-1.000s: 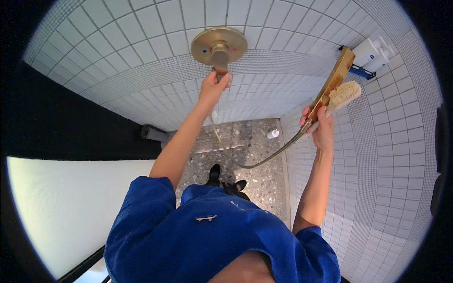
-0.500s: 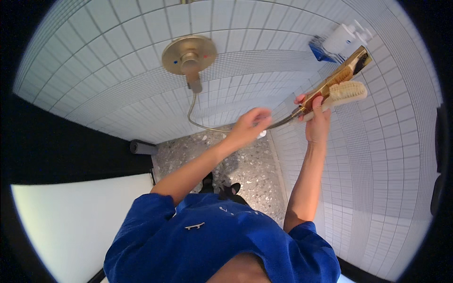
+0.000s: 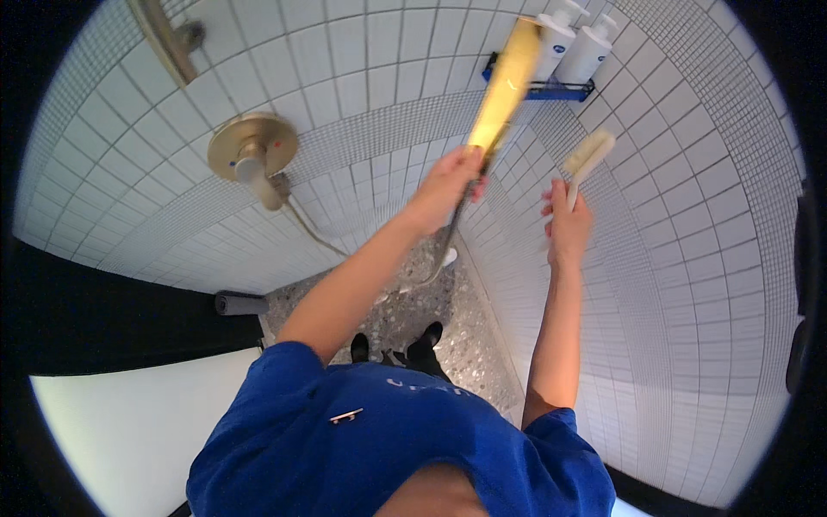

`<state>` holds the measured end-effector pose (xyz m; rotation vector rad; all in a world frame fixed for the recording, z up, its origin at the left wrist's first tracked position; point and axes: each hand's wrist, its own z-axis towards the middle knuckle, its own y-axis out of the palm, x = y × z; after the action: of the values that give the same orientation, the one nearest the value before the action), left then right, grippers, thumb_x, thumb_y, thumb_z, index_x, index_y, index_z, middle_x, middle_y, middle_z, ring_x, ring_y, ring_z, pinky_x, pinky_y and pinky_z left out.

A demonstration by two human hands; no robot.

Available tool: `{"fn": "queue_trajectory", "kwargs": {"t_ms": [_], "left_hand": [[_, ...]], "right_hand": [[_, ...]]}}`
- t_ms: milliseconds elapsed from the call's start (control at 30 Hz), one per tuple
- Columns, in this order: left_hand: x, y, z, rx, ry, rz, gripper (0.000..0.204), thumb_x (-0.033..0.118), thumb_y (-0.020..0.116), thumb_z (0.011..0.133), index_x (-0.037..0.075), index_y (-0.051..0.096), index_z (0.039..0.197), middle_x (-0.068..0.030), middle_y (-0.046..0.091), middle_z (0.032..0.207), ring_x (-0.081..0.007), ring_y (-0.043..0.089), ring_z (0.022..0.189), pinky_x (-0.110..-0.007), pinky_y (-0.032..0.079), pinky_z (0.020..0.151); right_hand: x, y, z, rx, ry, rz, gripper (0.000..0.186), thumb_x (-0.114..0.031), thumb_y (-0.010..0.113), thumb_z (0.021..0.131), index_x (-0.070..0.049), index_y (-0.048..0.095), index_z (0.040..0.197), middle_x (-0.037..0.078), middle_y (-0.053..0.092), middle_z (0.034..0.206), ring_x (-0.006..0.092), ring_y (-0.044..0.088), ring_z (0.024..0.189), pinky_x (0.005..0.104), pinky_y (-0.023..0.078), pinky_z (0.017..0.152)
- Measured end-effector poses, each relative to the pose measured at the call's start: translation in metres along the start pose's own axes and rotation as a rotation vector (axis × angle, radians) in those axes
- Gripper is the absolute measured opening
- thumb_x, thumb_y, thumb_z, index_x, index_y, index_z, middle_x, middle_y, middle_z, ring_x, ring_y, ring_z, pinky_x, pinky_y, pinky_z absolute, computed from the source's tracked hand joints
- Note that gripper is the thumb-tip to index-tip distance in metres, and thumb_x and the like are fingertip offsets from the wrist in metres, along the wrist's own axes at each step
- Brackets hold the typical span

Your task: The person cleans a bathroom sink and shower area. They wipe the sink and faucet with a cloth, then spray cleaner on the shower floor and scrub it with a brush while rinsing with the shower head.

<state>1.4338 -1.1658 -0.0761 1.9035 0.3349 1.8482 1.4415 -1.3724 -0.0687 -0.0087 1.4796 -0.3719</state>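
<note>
A gold hand shower (image 3: 502, 93) slants up and away from my left hand (image 3: 450, 185), whose fingers are wrapped round its lower end. Its hose (image 3: 461, 211) hangs from there toward the floor. Off to the right, my right hand (image 3: 568, 226) grips the thin handle of a cream scrub brush (image 3: 591, 153), held upright with its bristles toward the left. The two hands are apart. The hand shower is slightly blurred, and its top end overlaps a white pump bottle.
White pump bottles (image 3: 585, 53) stand on a blue-edged wall shelf (image 3: 560, 91) at the far right. A round brass shower valve (image 3: 253, 146) with a lever sits on the tiled wall at the left. Below it, a grey roll (image 3: 241, 304) lies by the speckled floor (image 3: 469, 345).
My left hand has taken hold of the hand shower, which has moved left and up. My right hand has let go of it and keeps only the brush.
</note>
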Motion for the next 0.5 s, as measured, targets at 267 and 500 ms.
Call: {"fn": "queue_trajectory", "kwargs": {"t_ms": [267,500], "left_hand": [[0.024,-0.008,0.02,0.176,0.047,-0.021,0.036,0.045,0.037,0.099,0.01,0.044,0.09,0.0001,0.046,0.07,-0.009,0.043,0.06,-0.025,0.037,0.054],[0.029,0.011,0.025,0.249,0.041,0.247,0.036,0.044,0.039,0.098,0.01,0.043,0.089,0.0001,0.046,0.068,-0.0088,0.042,0.056,-0.024,0.036,0.051]], "right_hand": [[0.055,0.022,0.093,-0.114,-0.476,-0.391,0.027,-0.026,0.047,0.094,-0.004,0.055,0.107,0.016,0.062,0.082,0.0291,0.061,0.07,0.036,0.046,0.06],[0.099,0.008,0.18,0.038,-0.456,-0.465,0.026,-0.025,0.046,0.095,-0.004,0.054,0.107,0.018,0.063,0.084,0.037,0.061,0.07,0.0436,0.047,0.063]]}}
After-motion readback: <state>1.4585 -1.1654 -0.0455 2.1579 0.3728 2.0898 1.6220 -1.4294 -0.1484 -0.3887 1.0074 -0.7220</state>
